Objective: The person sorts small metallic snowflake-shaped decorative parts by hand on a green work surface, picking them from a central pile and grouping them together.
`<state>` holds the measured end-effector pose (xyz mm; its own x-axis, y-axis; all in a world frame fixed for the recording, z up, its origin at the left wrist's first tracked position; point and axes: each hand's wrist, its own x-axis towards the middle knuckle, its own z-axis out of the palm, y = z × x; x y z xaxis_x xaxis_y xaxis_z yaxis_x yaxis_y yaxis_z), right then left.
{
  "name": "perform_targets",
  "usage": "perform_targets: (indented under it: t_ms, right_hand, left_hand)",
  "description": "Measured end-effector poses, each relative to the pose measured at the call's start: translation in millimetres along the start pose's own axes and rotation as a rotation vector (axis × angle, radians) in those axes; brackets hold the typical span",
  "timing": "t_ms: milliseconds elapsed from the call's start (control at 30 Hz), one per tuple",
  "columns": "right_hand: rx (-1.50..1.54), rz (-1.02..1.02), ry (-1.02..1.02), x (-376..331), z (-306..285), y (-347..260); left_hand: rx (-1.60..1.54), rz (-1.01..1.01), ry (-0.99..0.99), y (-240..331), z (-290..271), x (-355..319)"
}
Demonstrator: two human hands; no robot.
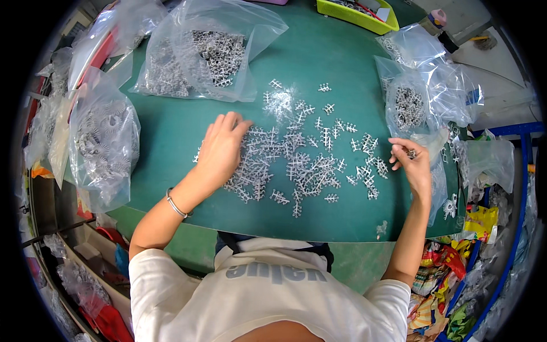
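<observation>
Many small silvery branched metal pieces (310, 165) lie in a loose heap on the green tabletop. At the heap's upper left edge is my left hand (221, 147), back upward. Its fingers are bent and drawn together; its fingertips are partly hidden, so what they hold cannot be made out. To the right of the heap, my right hand (415, 165) is raised near a clear bag, thumb and fingers curled closed around a small silvery metal piece (411, 153). A patch of tiny shiny bits (281, 104) lies beyond the heap.
A large clear bag (219, 57) of metal pieces lies at the back left. Another bag (105, 139) with ridged rings sits at the left edge. More filled bags (409, 105) line the right edge. A yellow-green tray (359, 14) stands at the back, and colourful packaging (441, 273) lies below right.
</observation>
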<state>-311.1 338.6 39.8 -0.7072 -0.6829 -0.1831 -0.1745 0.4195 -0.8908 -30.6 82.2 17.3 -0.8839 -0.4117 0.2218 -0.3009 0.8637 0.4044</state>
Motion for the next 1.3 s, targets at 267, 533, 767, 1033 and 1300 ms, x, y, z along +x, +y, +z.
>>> perform_targets:
  t_ms: [267,533,767,1033,1300]
  right_hand:
    - [-0.64,-0.343,0.037,13.5,43.9,-8.4]
    - [1.165,-0.067,-0.306,-0.9,-4.6,18.6]
    - [1.621,-0.048,-0.208,-30.3,-10.5,48.2]
    - [1.207,0.066,-0.143,-42.0,5.5,41.6]
    - [0.694,0.093,-0.367,-31.7,75.1,-23.0]
  left_hand:
    - [0.071,0.04,0.009,-0.2,14.6,-8.2]
    - [-0.129,-0.045,0.14,0.3,-7.9,-9.4]
    - [-0.099,-0.074,0.088,-3.4,-4.1,-10.6]
    - [0.063,0.054,-0.056,-2.3,14.8,-30.9]
    - [-0.025,0.006,0.08,4.6,-2.6,-39.0]
